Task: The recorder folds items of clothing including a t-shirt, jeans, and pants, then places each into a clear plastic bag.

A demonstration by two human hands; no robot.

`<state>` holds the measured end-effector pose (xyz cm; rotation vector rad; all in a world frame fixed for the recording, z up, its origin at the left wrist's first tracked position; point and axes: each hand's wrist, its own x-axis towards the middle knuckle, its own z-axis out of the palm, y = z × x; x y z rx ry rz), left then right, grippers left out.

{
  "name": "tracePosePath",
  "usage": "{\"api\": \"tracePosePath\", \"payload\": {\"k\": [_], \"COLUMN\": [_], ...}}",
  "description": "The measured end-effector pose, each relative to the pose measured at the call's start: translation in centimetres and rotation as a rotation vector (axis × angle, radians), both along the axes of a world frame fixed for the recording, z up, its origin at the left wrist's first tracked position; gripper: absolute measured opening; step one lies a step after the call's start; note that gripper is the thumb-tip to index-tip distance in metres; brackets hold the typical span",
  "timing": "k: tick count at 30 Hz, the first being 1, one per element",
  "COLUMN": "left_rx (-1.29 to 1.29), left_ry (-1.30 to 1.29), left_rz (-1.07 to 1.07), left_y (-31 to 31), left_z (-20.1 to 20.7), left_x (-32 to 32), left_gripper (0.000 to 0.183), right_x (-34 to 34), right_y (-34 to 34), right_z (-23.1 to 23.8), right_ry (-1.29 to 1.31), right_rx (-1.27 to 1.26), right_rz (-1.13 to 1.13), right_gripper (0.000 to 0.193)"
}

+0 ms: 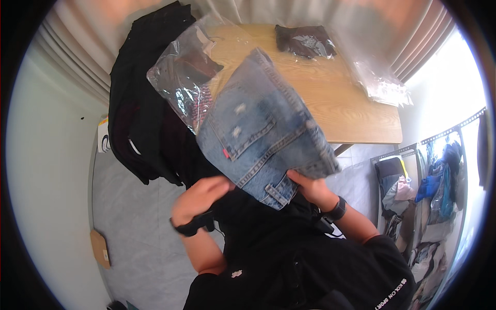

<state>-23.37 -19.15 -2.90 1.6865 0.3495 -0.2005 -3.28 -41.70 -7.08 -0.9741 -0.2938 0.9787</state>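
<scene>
Folded blue denim jeans [258, 134] are tilted in front of me above the near side of the table. A back pocket with a small red tab, a belt loop and small frayed spots show on them. My right hand [315, 190] grips them near the waistband, thumb on top and the other fingers mostly hidden underneath. Beside their lower left edge is my left hand [204, 197], fingers stretched toward the denim and slightly blurred; whether they touch it is unclear. Behind the jeans, a clear plastic bag [178, 67] lies over the table's left side.
The wooden table [356, 121] carries a dark bagged garment [305, 40] at the back and clear plastic bags [380, 82] on its right. Black clothing [139, 98] is heaped along the left. A rack of clothes [434, 191] stands at right; a brown cardboard piece [99, 249] leans by the left wall.
</scene>
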Motion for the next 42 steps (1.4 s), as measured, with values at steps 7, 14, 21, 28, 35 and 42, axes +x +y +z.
{"api": "tracePosePath", "payload": {"k": [7,14,21,28,35,42], "left_rx": [1.063,1.386,1.41,1.505,1.341,0.349], "left_ry": [-0.737,-0.924,-1.06,-1.096,-0.862,-0.499], "left_rz": [0.459,0.44,0.392,0.472,0.741,0.826], "left_y": [-4.0,-2.9,-5.9,-7.0,-5.3,-4.4], "left_z": [8.9,6.9,8.4,10.0,6.0,0.8], "left_x": [9.2,12.1,11.5,10.4,10.1,10.3], "left_gripper": [0.049,0.036,0.028,0.045,0.037,0.04], "right_x": [-1.0,-1.4,-1.6,-1.5,0.1,1.5], "right_y": [-1.2,-1.9,-2.6,-3.0,-3.0,-2.5], "right_z": [0.3,0.2,1.8,3.7,3.0,2.3], "right_ry": [-0.883,-1.061,-1.303,-1.055,-0.872,-0.028], "right_rx": [-0.288,-0.226,-0.22,-0.193,-0.096,0.271], "right_rz": [0.206,0.116,0.047,-0.079,-0.277,-0.428], "right_gripper": [0.039,0.034,0.025,0.028,0.026,0.037]}}
